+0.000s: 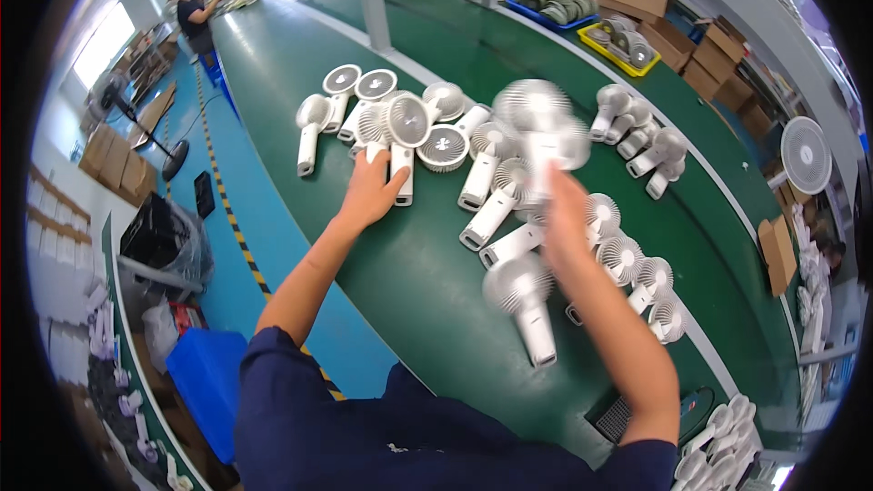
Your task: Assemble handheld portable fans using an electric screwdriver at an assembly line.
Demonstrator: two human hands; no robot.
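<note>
Your right grip (566,223): blurred, fingers closed on at least 1 fan (544,159), lifted above the bench (400,282). Your left grip (369,189): fingers bent, touching fan handles; cannot tell whether clenched. Counts, near to far: 1 front fan (535,332); about 7 fan heads by your left grip; remaining fans overlap, total unsure; 1 yellow tray (620,62); 1 blue tray (546,21).

Window (103,45) glares, raised fans (536,109) blur, edges bend.
</note>
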